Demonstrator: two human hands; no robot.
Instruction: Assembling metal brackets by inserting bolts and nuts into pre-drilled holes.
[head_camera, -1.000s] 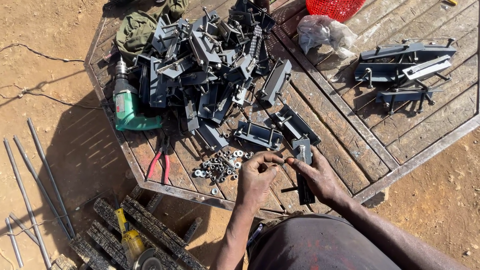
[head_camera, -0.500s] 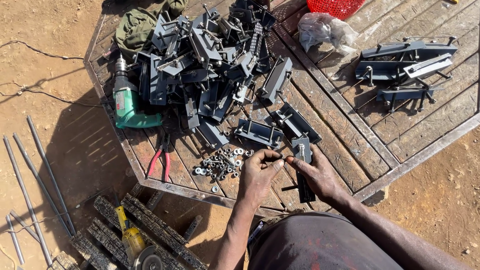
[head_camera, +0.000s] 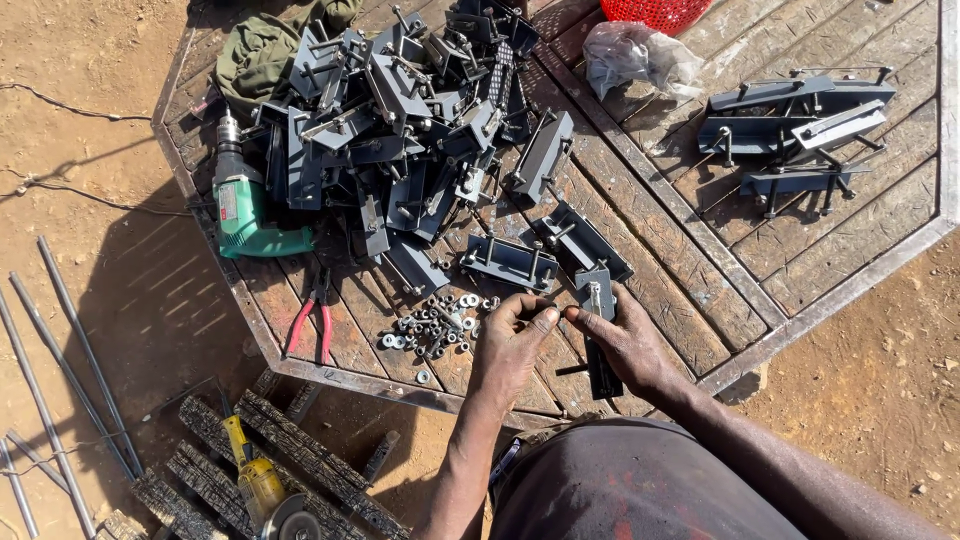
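Matt dark-grey painted metal on bracket (head_camera: 597, 330) under right hand (head_camera: 628, 345) & on bracket pile (head_camera: 400, 120). Shiny bare steel nuts/washers (head_camera: 435, 325). Rough weathered wood planks w/ rusty metal frame on table (head_camera: 700, 290). Glossy green plastic drill (head_camera: 245, 205). Red-handled pliers (head_camera: 310, 325), prob. rubber-coated grips.

From my remote seat, the red plastic mesh basket (head_camera: 660, 12) is cut off by the top edge; whatever the hands pinch between their fingertips (head_camera: 548, 316) is too small to tell.
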